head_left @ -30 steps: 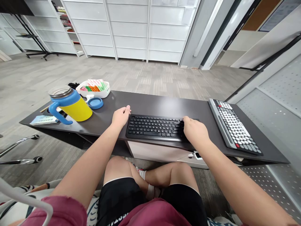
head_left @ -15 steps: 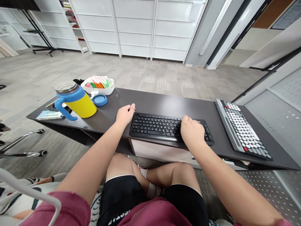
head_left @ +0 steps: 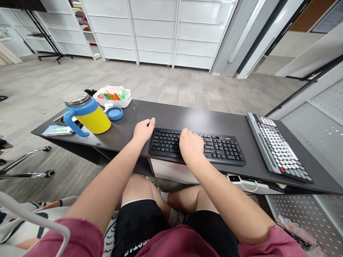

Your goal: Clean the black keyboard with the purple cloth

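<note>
A black keyboard (head_left: 214, 147) lies on the dark low table (head_left: 187, 119) in front of me. My left hand (head_left: 143, 130) rests curled against the keyboard's left end, fingers on the table beside it. My right hand (head_left: 190, 146) lies on the left-middle keys, palm down, fingers bent onto the keys and partly hidden. Neither hand grips anything that I can see.
A yellow and blue mug (head_left: 86, 114) lies on its side at the left, with a blue lid (head_left: 114, 113), a white tray of coloured items (head_left: 114, 96) and a flat card (head_left: 57, 130). A grey-and-white keyboard (head_left: 278, 147) sits at the right end. Chair legs (head_left: 26, 174) stand at left.
My right hand slid left along the black keyboard, from its right end to the left-middle keys. The left hand stayed at the keyboard's left end.
</note>
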Demonstrator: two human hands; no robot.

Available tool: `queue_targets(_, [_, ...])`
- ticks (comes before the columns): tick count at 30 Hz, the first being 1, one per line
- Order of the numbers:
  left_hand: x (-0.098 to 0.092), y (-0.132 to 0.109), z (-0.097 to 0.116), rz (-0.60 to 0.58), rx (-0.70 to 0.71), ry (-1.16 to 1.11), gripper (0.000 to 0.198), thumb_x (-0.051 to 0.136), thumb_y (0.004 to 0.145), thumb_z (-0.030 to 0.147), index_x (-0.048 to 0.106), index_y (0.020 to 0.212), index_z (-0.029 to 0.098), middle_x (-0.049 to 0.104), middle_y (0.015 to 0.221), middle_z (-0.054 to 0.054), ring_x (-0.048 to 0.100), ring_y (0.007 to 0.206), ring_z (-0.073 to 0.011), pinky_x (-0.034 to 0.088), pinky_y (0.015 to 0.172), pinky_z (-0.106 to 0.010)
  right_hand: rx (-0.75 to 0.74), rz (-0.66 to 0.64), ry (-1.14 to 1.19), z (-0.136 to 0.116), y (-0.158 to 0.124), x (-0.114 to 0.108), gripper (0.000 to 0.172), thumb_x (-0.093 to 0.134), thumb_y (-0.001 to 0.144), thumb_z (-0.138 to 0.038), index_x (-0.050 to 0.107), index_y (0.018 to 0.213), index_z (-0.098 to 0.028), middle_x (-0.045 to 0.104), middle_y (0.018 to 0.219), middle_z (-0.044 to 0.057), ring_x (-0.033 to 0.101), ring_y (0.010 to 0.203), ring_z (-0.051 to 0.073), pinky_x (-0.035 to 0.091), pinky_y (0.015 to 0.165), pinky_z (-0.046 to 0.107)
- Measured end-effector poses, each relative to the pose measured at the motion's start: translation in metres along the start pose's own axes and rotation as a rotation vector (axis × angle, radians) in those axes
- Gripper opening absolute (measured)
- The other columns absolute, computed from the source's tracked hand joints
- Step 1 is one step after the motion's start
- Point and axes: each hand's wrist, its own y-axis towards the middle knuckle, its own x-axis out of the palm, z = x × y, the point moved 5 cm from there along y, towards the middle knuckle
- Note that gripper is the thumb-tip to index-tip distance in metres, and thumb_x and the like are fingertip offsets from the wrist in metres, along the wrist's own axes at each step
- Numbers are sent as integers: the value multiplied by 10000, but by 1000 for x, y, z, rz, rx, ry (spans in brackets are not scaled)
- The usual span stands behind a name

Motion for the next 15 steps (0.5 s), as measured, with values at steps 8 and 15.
queue_targets(8, [2,3,-2,5,35,14,607,416,1092,699,694,747,285,874,1076,-62,781,1090,-318,563,970,-410,-145,56,158,-72,8,-9,326,350,1106,-94,667,1180,-96,782,1078,255,805,998,307,607,866,392])
queue_targets(15, [1,4,-4,-3,15,-33,601,416,1095,677,715,765,273,875,1095,-61,794,1085,-296,565,976,-389,-302,65,237,-112,10,-11,363,329,1126,-116,674,1235,-86,785,1118,239,794,1039,297,619,887,392])
